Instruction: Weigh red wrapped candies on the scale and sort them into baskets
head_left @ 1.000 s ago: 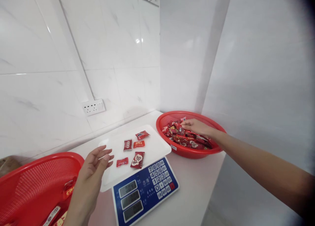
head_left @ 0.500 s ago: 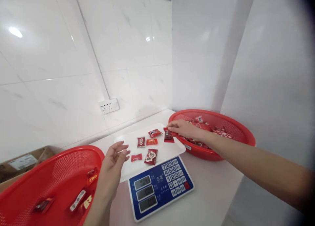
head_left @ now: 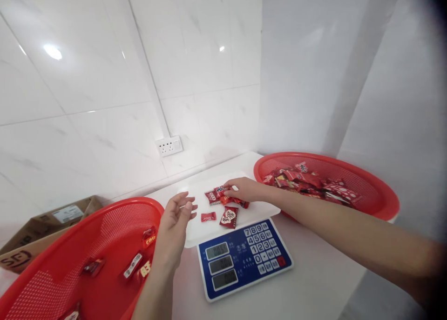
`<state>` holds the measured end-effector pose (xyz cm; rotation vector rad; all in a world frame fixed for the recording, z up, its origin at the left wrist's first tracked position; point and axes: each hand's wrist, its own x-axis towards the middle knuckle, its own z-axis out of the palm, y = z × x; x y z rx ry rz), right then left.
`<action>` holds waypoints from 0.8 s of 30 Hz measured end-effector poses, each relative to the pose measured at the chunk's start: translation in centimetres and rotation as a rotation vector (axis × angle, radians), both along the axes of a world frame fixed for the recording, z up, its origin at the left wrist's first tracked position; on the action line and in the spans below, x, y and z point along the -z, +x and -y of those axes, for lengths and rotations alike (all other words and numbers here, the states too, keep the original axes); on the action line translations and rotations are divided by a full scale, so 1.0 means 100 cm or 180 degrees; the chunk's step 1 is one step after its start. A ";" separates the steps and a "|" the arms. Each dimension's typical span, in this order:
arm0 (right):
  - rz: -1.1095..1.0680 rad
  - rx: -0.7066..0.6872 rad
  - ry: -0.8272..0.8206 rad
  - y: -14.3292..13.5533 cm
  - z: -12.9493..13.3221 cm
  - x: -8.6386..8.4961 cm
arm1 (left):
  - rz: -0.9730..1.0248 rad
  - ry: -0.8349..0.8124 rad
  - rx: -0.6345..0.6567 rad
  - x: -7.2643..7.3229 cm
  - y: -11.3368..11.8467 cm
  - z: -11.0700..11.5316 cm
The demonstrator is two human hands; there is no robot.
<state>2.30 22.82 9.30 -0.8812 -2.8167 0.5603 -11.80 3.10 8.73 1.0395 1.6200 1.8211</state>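
Observation:
My right hand (head_left: 244,190) is over the white weighing pan (head_left: 197,235), its fingers curled down around a cluster of red-wrapped candies (head_left: 240,202). Beside its fingertips are a candy with white lettering (head_left: 220,190) and a dark red one (head_left: 212,197). Nearer the scale's keypad lie a larger candy with a cream label (head_left: 229,216) and a small red candy (head_left: 208,216). My left hand (head_left: 179,213) hovers at the pan's left edge, empty, with fingers apart and slightly bent. The blue digital scale (head_left: 240,250) shows lit digits, partly unreadable.
A red basket (head_left: 379,192) piled with wrapped candies stands right of the scale. Another red basket (head_left: 115,217) at the left holds several candies. Behind it is a cardboard box (head_left: 42,234). A wall socket (head_left: 169,146) is above the table (head_left: 296,287).
My right hand has moved left from the pan's right edge with a red candy, and the candies there are now bunched together. The view has shifted left.

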 end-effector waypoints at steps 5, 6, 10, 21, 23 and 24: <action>0.0379 -0.0754 0.0309 0.001 0.027 -0.006 | -0.0024 0.0050 0.0046 0.002 0.000 -0.001; 0.0484 -0.0880 0.0457 0.000 0.030 -0.004 | -0.0025 0.0054 0.0053 0.002 0.000 -0.001; 0.0549 -0.1050 0.0926 -0.011 0.035 0.007 | -0.0063 0.0059 0.0059 0.002 0.003 -0.001; 0.0457 -0.1789 0.1261 -0.015 0.049 0.002 | -0.0110 -0.0002 0.0095 -0.001 0.003 0.001; 0.0359 -0.1542 0.1208 -0.012 0.047 0.001 | -0.0121 0.0005 0.0112 -0.001 0.003 0.002; 0.0255 -0.1372 0.1131 -0.008 0.045 0.000 | -0.0126 0.0007 0.0115 -0.001 0.003 0.002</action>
